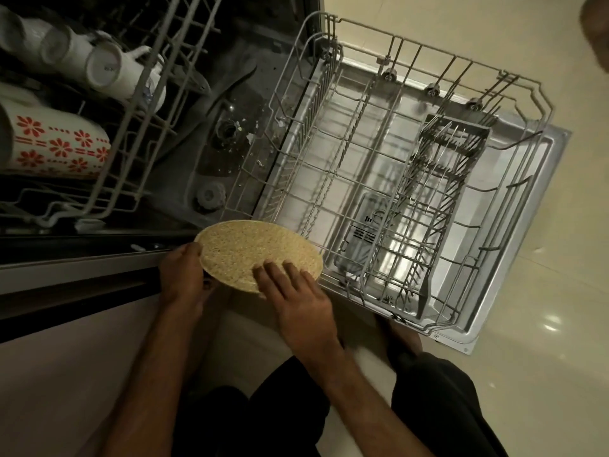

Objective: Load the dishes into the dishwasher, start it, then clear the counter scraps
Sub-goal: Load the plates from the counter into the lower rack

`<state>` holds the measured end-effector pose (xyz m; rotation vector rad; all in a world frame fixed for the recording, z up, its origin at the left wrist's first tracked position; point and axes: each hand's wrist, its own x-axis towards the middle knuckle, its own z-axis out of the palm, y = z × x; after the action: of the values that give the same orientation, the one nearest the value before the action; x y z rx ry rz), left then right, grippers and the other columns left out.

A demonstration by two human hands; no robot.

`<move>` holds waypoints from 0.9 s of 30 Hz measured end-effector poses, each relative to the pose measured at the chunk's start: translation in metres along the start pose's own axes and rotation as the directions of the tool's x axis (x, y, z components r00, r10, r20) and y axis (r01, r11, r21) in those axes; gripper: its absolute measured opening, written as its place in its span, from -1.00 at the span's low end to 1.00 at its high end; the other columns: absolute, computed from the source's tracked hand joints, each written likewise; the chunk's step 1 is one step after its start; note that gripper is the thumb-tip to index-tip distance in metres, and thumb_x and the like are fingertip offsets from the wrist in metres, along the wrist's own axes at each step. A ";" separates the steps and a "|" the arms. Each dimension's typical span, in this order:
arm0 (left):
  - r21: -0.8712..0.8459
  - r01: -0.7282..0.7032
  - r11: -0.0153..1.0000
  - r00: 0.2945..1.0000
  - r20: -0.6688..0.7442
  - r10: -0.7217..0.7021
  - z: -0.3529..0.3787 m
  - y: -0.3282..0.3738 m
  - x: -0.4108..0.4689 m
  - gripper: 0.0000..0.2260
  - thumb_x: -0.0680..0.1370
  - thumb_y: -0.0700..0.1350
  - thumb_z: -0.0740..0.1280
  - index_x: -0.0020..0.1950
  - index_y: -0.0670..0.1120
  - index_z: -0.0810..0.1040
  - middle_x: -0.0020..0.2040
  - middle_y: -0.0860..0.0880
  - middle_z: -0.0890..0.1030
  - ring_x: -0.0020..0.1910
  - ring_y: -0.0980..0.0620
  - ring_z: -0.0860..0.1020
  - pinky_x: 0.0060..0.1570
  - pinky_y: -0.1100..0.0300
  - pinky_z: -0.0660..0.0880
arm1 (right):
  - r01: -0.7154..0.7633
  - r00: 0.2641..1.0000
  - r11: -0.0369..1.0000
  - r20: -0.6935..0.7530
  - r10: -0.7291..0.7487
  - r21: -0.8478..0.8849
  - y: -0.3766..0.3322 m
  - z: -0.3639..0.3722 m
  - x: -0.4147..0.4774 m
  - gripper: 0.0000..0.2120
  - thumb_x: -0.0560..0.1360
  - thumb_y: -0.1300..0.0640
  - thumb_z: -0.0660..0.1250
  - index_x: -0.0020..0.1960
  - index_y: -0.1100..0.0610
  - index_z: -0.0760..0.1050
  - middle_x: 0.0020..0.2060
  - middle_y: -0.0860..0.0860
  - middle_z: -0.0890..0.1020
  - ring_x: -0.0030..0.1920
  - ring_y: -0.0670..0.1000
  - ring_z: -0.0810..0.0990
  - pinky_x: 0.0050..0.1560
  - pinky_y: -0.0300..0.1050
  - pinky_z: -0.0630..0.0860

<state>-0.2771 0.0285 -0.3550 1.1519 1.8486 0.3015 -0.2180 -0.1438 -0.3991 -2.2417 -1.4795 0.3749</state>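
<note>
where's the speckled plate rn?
Head view, low centre: the speckled plate is held in the left hand, right hand resting on it, at the near-left corner of the lower rack.

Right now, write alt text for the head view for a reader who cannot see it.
A person's left hand grips a round speckled yellow plate, the right hand resting its fingers on top, beside the pulled-out lower rack of an open dishwasher. The upper rack at left holds white mugs and a red-flowered mug.
</note>
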 end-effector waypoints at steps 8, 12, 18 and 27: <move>0.032 0.000 0.999 1.000 -0.004 0.000 0.001 -0.015 0.003 -0.75 0.61 -0.23 0.20 -0.25 -0.09 0.51 -0.19 -0.10 0.55 -0.17 -0.05 0.49 -0.24 0.14 0.36 | 0.008 1.000 0.999 -0.018 -0.009 -0.043 0.000 -0.001 0.000 -0.58 0.60 0.12 0.09 0.40 0.04 0.50 0.32 0.00 0.58 0.31 0.16 0.55 0.23 0.13 0.54; 0.033 -0.005 0.999 1.000 0.004 0.004 0.003 -0.018 0.008 -0.74 0.61 -0.22 0.20 -0.27 -0.10 0.50 -0.25 -0.09 0.53 -0.18 -0.06 0.47 -0.27 0.16 0.32 | -0.014 1.000 1.000 -0.004 0.014 -0.009 0.001 0.001 -0.002 -0.60 0.62 0.11 0.10 0.39 0.04 0.50 0.31 -0.01 0.58 0.31 0.15 0.55 0.23 0.13 0.55; 0.026 -0.006 1.000 1.000 -0.023 0.006 0.001 -0.022 0.012 -0.81 0.60 -0.21 0.20 -0.20 -0.16 0.48 -0.22 -0.17 0.44 -0.19 -0.07 0.40 -0.32 0.14 0.25 | -0.030 1.000 0.999 -0.003 0.030 0.017 -0.011 0.002 -0.005 -0.44 0.71 0.14 -0.21 0.37 0.06 0.53 0.29 0.03 0.60 0.26 0.17 0.60 0.16 0.09 0.59; 0.090 -0.066 0.994 0.997 0.044 0.062 0.012 -0.017 0.008 -0.80 0.61 -0.19 0.18 -0.19 -0.14 0.50 -0.22 -0.15 0.50 -0.26 -0.05 0.44 -0.32 0.15 0.28 | -0.047 0.999 0.998 0.009 0.047 0.032 0.006 0.003 -0.005 -0.56 0.57 0.16 0.14 0.41 0.05 0.48 0.33 0.02 0.57 0.29 0.16 0.57 0.20 0.11 0.57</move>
<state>-0.2789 0.0231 -0.3764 1.2724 1.8079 0.2298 -0.2170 -0.1501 -0.4047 -2.2552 -1.4164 0.4204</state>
